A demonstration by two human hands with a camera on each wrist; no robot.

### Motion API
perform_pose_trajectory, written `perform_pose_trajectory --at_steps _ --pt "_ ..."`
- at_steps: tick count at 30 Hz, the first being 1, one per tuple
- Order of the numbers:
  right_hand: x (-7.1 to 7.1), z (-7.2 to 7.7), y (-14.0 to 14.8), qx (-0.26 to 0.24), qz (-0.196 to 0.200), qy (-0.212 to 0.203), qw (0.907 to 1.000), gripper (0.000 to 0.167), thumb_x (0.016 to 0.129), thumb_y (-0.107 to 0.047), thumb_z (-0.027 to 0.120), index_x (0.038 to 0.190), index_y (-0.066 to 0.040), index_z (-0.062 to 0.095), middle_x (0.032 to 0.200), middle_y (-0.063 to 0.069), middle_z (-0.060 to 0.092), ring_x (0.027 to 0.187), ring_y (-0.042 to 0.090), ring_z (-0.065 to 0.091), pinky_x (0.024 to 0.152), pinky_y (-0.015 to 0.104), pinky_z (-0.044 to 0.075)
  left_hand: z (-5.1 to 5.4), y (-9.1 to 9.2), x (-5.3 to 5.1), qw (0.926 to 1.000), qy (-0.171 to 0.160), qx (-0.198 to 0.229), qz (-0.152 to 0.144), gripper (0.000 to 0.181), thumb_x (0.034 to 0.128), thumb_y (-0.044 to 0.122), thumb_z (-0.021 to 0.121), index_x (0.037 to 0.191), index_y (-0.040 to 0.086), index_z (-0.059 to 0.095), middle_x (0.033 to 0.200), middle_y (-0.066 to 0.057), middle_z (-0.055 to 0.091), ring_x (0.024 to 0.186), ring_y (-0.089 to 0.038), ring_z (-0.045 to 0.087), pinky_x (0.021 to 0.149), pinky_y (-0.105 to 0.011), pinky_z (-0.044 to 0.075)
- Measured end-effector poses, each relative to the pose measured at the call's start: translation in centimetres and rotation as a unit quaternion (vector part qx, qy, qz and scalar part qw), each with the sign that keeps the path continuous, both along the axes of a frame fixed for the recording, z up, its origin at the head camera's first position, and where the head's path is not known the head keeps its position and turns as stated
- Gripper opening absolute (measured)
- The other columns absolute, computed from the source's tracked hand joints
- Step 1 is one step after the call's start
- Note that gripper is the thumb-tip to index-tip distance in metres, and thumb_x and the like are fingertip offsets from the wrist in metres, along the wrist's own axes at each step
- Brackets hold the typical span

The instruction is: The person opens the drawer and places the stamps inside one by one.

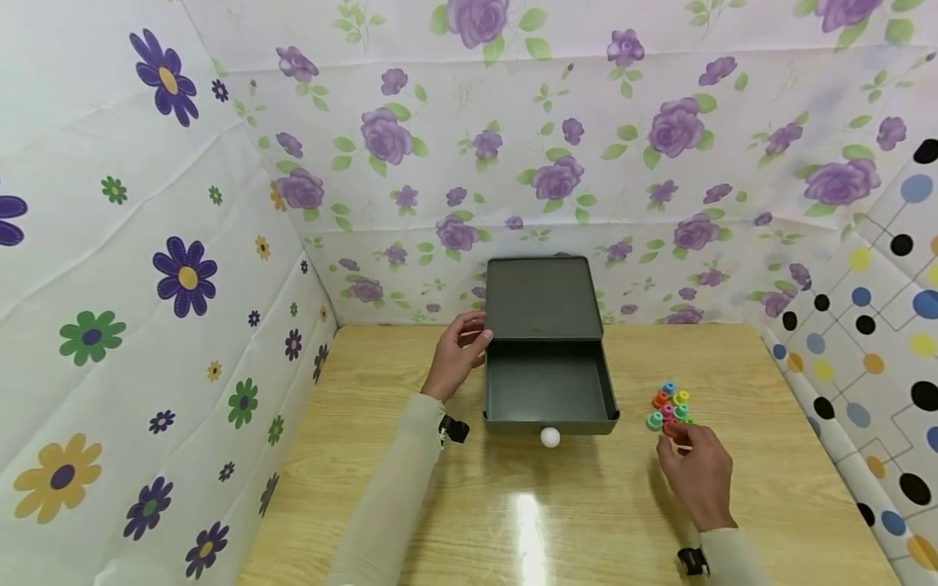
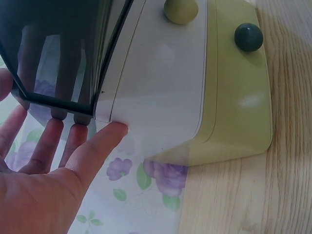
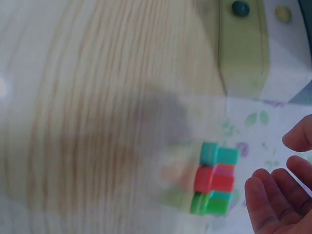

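A dark grey drawer cabinet [image 1: 544, 298] stands at the back of the table, its top drawer [image 1: 545, 391] pulled out, with a white knob [image 1: 550, 438]. Against the cabinet's left side rests my left hand [image 1: 458, 356]; in the left wrist view, the hand [image 2: 53, 175] touches the dark upper part and the edge beside the white drawer [image 2: 161, 73]. My right hand [image 1: 699, 472] is just in front of a cluster of small coloured pieces [image 1: 668, 411]. In the right wrist view, the hand's [image 3: 287, 195] fingers are apart from the red piece [image 3: 214, 179], holding nothing visible.
Below the white drawer is a yellow-green drawer [image 2: 239, 97] with a dark knob [image 2: 248, 37]. The wooden table [image 1: 528, 505] extends in front of the cabinet. Patterned cloth [image 1: 513, 187] hangs behind and on both sides.
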State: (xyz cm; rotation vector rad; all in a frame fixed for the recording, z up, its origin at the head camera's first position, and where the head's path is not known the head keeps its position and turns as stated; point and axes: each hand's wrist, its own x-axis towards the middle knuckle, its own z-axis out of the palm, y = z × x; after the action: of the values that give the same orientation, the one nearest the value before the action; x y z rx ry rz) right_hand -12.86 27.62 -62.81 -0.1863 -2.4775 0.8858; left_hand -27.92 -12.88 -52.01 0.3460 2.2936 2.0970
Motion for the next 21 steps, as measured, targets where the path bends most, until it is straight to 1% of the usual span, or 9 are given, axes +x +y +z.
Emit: perform_pose_trajectory --at_steps 3,5,7,9,12,15,21 --pt "-0.2 -0.3 0.9 -0.021 -0.021 -0.012 0.9995 0.028 0.092 -0.014 0.078 0.115 0.003 0.075 0.106 0.020 0.071 0.089 0.037 0.074 0.068 0.001 0.039 0.0 0.1 -0.1 1.0000 -0.003 0.000 -0.001 0.045 0.1017 0.044 0.072 0.145 0.034 0.060 0.141 -0.005 0.061 0.128 -0.027 0.065 0.089 -0.043 0.063" --pt "-0.3 -0.5 1.4 -0.035 -0.038 -0.026 0.9983 0.031 0.093 -0.016 0.078 0.118 0.002 0.074 0.109 0.020 0.070 0.092 0.036 0.073 0.069 -0.001 0.034 0.0 0.2 -0.2 1.0000 -0.004 0.001 -0.003 0.045 0.1016 0.044 0.072 0.145 0.035 0.060 0.141 -0.005 0.061 0.127 -0.027 0.065 0.089 -0.043 0.063" --pt "-0.4 -0.5 1.7 -0.046 -0.052 -0.045 0.9966 0.033 0.094 -0.018 0.077 0.121 0.002 0.073 0.113 0.020 0.069 0.096 0.035 0.071 0.069 0.000 0.034 0.1 0.2 -0.2 1.0000 -0.003 0.002 -0.003 0.045 0.1017 0.044 0.071 0.145 0.035 0.060 0.140 -0.004 0.061 0.127 -0.026 0.065 0.089 -0.043 0.063" --pt "-0.5 -0.5 1.9 -0.055 -0.064 -0.064 0.9944 0.035 0.095 -0.019 0.076 0.123 0.001 0.072 0.116 0.020 0.068 0.099 0.035 0.070 0.071 0.005 0.037 0.1 0.1 -0.1 1.0000 0.001 0.002 -0.002 0.045 0.1020 0.043 0.071 0.145 0.034 0.060 0.140 -0.004 0.062 0.127 -0.026 0.065 0.089 -0.043 0.064" --pt "-0.7 -0.5 2.0 -0.068 -0.077 -0.087 0.9909 0.037 0.097 -0.022 0.073 0.126 0.001 0.071 0.119 0.020 0.067 0.103 0.035 0.068 0.074 0.018 0.043 0.0 0.0 0.0 1.0000 0.004 0.002 -0.001 0.044 0.1026 0.042 0.071 0.145 0.034 0.060 0.140 -0.003 0.062 0.127 -0.025 0.065 0.089 -0.044 0.064" --pt "-0.9 -0.8 2.1 -0.080 -0.091 -0.104 0.9871 0.040 0.098 -0.024 0.072 0.129 0.000 0.069 0.122 0.020 0.066 0.106 0.034 0.067 0.079 0.029 0.046 -0.1 0.0 0.0 1.0000 0.004 0.001 0.000 0.044 0.1028 0.042 0.071 0.144 0.034 0.060 0.140 -0.003 0.062 0.127 -0.025 0.065 0.089 -0.044 0.064" --pt "-1.7 -1.6 2.8 -0.107 -0.105 -0.136 0.9792 0.046 0.099 -0.026 0.067 0.139 -0.002 0.065 0.127 0.020 0.066 0.112 0.034 0.064 0.086 0.041 0.050 -0.1 0.1 -0.1 1.0000 -0.004 0.002 0.003 0.044 0.1014 0.044 0.072 0.143 0.036 0.061 0.140 -0.002 0.062 0.128 -0.025 0.065 0.090 -0.044 0.064"
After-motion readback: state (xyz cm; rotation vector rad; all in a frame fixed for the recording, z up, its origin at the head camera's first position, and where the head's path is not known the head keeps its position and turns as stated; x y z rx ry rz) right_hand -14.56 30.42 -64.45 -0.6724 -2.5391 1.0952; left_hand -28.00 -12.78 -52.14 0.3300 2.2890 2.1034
